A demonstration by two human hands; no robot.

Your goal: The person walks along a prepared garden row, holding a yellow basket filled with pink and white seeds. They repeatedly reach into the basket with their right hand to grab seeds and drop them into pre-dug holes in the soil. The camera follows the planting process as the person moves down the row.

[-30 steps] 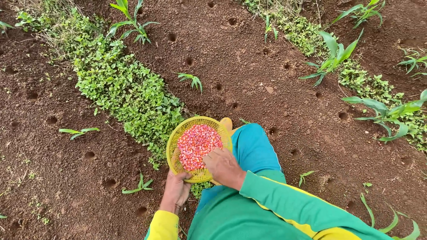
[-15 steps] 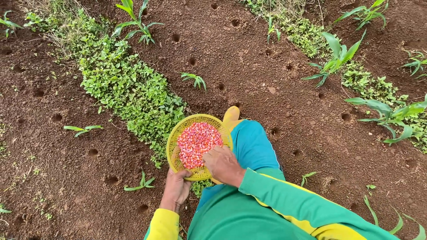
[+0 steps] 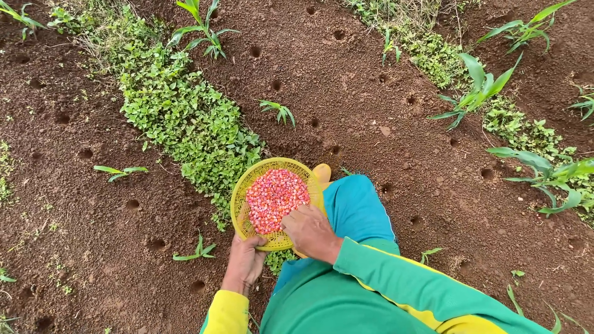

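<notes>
under right fingers (image 3: 296, 218) (dipped): pink seeds (image 3: 275, 196)

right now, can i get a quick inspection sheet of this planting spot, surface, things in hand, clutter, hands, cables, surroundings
surface: bare brown soil dotted with rows of small round holes.
job's things: a round yellow mesh basket filled with pink-red seeds.
clutter: nothing seen beyond small clods on the soil.
hands: left hand grips the basket's near rim from below; right hand rests on the near edge, fingers at the seeds. Whether it holds any seeds cannot be told.
cables: nothing seen.
surroundings: a strip of low green weeds left of the basket, young maize plants on the right, a teal trouser leg with a yellow boot toe beside the basket.
</notes>
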